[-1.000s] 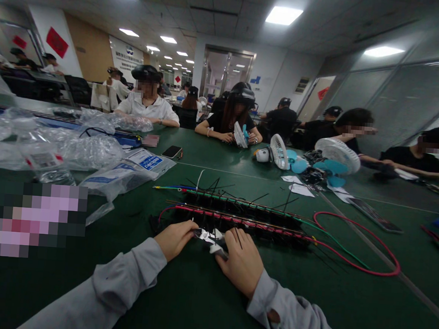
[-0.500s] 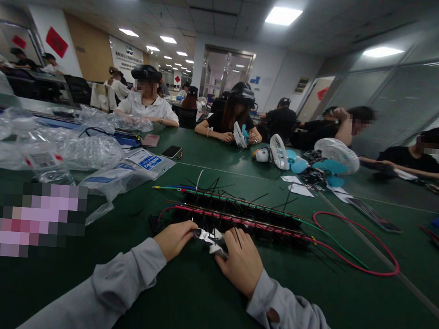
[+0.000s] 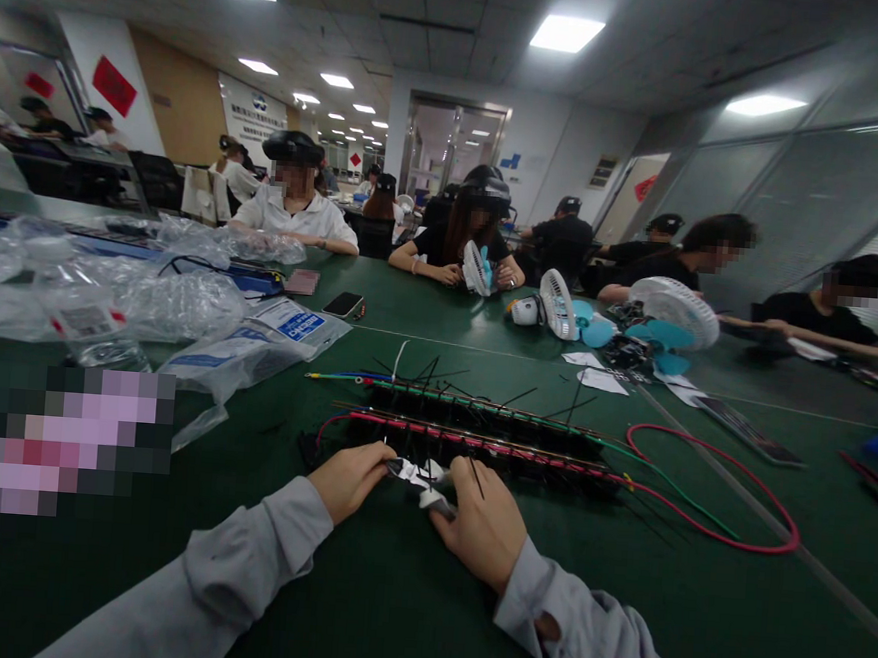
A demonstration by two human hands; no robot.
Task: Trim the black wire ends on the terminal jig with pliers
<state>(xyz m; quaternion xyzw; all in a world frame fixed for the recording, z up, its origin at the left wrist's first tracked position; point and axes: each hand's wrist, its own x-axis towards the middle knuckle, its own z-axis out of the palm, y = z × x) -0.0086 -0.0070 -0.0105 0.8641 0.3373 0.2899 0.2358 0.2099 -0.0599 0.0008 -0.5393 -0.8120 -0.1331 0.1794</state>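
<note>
A long black wire harness [image 3: 477,437] with red, green and blue wires and several black zip-tie tails lies across the green table. At its near edge, my right hand [image 3: 482,517] is closed round the handles of white-grey cutting pliers [image 3: 415,474], whose jaws point left. My left hand [image 3: 353,478] is closed in a pinch beside the plier jaws, close to the harness's left part. What lies between its fingertips is too small to make out. A red cable [image 3: 773,503] loops out from the harness's right end.
Clear plastic bags [image 3: 265,337] lie at the left, near a phone [image 3: 343,304]. Small fans [image 3: 559,305] and paper slips [image 3: 602,381] stand or lie beyond the harness. Several people sit across the green table [image 3: 390,606].
My hands and the pliers have barely moved. Across the table at the right, a person has lowered a raised arm, and the fan held by another person has tilted slightly.
</note>
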